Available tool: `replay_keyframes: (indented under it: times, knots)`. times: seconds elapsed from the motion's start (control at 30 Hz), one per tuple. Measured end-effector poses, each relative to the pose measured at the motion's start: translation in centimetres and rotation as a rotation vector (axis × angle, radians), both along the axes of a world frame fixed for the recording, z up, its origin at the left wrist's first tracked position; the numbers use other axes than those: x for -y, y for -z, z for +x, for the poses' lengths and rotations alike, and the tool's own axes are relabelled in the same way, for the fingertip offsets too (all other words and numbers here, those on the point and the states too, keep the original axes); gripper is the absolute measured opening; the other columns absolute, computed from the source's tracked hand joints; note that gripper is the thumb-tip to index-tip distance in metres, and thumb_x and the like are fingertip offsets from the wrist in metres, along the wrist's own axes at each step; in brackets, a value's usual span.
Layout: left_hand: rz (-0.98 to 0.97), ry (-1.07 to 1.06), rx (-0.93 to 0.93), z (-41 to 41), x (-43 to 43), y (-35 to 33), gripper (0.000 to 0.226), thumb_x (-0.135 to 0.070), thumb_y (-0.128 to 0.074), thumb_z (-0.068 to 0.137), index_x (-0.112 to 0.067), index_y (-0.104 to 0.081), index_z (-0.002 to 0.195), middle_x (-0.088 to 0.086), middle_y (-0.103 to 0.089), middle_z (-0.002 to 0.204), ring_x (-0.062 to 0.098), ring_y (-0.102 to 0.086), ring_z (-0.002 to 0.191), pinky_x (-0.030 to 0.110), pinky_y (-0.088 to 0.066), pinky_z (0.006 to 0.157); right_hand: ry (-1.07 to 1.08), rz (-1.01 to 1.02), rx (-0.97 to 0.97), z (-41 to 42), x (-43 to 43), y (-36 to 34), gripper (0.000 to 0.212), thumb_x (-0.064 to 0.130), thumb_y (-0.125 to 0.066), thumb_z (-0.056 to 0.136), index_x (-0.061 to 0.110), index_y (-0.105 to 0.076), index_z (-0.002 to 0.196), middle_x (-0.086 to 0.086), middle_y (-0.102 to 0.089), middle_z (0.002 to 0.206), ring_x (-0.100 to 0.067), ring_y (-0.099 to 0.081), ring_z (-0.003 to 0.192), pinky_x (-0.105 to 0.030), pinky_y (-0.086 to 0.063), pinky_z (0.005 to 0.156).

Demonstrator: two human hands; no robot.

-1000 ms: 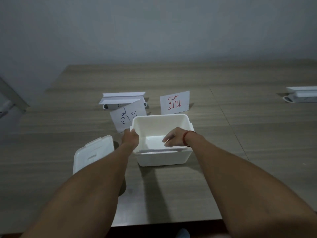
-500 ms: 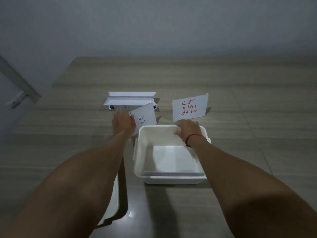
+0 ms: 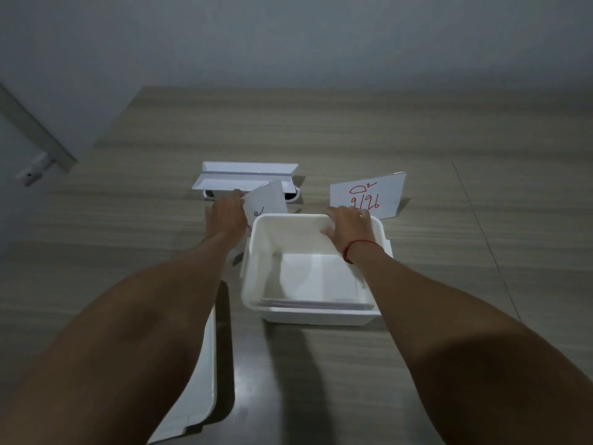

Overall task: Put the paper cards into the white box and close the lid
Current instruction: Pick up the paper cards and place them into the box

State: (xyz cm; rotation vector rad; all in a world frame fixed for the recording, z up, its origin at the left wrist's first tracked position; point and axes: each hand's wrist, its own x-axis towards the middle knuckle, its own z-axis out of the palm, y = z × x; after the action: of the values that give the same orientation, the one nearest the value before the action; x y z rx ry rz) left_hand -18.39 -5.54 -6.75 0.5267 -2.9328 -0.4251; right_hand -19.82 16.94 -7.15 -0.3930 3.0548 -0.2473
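The open white box (image 3: 308, 313) stands on the wooden table in front of me, with paper cards (image 3: 316, 303) lying flat on its bottom. My left hand (image 3: 224, 216) grips the left edge of a white card with blue writing (image 3: 268, 200), just beyond the box's far left corner. My right hand (image 3: 348, 228) rests on the box's far rim, fingers reaching to the bottom of a standing card with red writing (image 3: 369, 195). The white lid (image 3: 200, 374) lies at the near left, mostly hidden under my left forearm.
A white card holder (image 3: 245, 178) sits behind the blue-lettered card. The table (image 3: 481, 252) stretches wide to the right and far side. A grey wall rises behind it, and a metal frame (image 3: 35, 139) leans at the far left.
Both hands left the box's near part and reached forward: the left one took the blue-lettered card, the right one moved to the far rim by the red-lettered card. The view leaned closer.
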Motion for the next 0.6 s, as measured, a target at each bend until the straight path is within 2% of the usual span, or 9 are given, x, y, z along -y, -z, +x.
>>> replay_keyframes:
  times: [0.13, 0.27, 0.33, 0.47, 0.6]
  knots:
    - [-0.086, -0.011, -0.244, 0.1, 0.0, -3.1, 0.03, -0.018, -0.032, 0.098, -0.008, -0.06, 0.103, 0.016, -0.068, 0.104, 0.035, -0.06, 0.103, 0.043, -0.036, 0.093, 0.094, -0.033, 0.011, 1.0, -0.8, -0.3, 0.035, 0.023, -0.046, 0.096, 0.019, -0.05, 0.13, -0.004, -0.058, 0.131, -0.025, -0.049, 0.124, -0.042, -0.028, 0.108]
    - [-0.103, 0.052, -0.419, 0.7, -0.9, -7.5, 0.032, -0.025, -0.032, 0.1, -0.009, -0.06, 0.102, 0.015, -0.066, 0.105, 0.034, -0.057, 0.1, 0.038, -0.029, 0.088, 0.259, -0.093, 0.045, 3.2, -2.9, -1.5, 0.048, 0.014, -0.042, 0.096, 0.018, -0.034, 0.143, -0.005, -0.033, 0.153, -0.023, -0.028, 0.143, -0.048, -0.014, 0.118]
    - [-0.111, 0.09, -0.479, 1.4, -2.2, -9.3, 0.034, -0.027, -0.031, 0.101, -0.01, -0.06, 0.103, 0.014, -0.065, 0.106, 0.033, -0.056, 0.101, 0.036, -0.027, 0.088, 0.362, -0.12, 0.076, 4.6, -4.1, -2.4, 0.055, 0.007, -0.043, 0.093, 0.017, -0.03, 0.145, -0.007, -0.03, 0.154, -0.026, -0.026, 0.143, -0.048, -0.019, 0.117]
    - [-0.065, 0.227, -0.508, 3.4, -5.6, -9.9, 0.035, -0.03, -0.031, 0.102, -0.011, -0.06, 0.102, 0.012, -0.066, 0.102, 0.03, -0.057, 0.097, 0.036, -0.03, 0.088, 0.531, -0.276, 0.264, 6.8, -5.7, -3.6, 0.048, 0.004, -0.043, 0.091, 0.003, -0.036, 0.139, -0.02, -0.043, 0.142, -0.037, -0.043, 0.13, -0.046, -0.04, 0.107]
    - [-0.038, 0.361, -0.413, 7.0, -7.9, -6.3, 0.033, -0.03, -0.032, 0.101, -0.012, -0.059, 0.099, 0.009, -0.065, 0.094, 0.028, -0.056, 0.089, 0.037, -0.034, 0.086, 0.556, -0.32, 0.316, 8.9, -6.5, -3.6, 0.037, 0.004, -0.04, 0.093, -0.003, -0.049, 0.128, -0.024, -0.051, 0.136, -0.039, -0.051, 0.124, -0.041, -0.043, 0.101]
